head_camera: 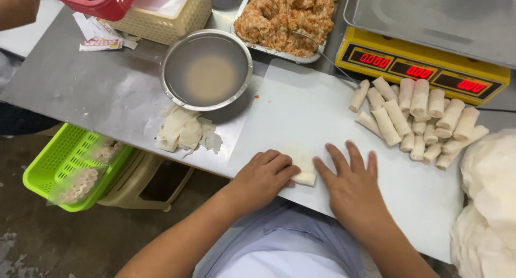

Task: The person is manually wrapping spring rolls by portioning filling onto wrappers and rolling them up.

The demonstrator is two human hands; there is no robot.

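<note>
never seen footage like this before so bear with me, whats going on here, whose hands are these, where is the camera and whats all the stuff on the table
The one picture comes from a camera worn on a person's head, looking down, so both hands are that person's own. There is no machine doing the work.

The left hand and right hand press on a half-rolled wrapper on a white board.

To the right lies a pile of finished rolls, with a stack of round wrappers at the edge. Behind are a yellow scale, a tray of orange filling and a metal bowl of cloudy liquid. Wrapper scraps lie by the bowl. A green basket sits lower left, beside the table.
</note>
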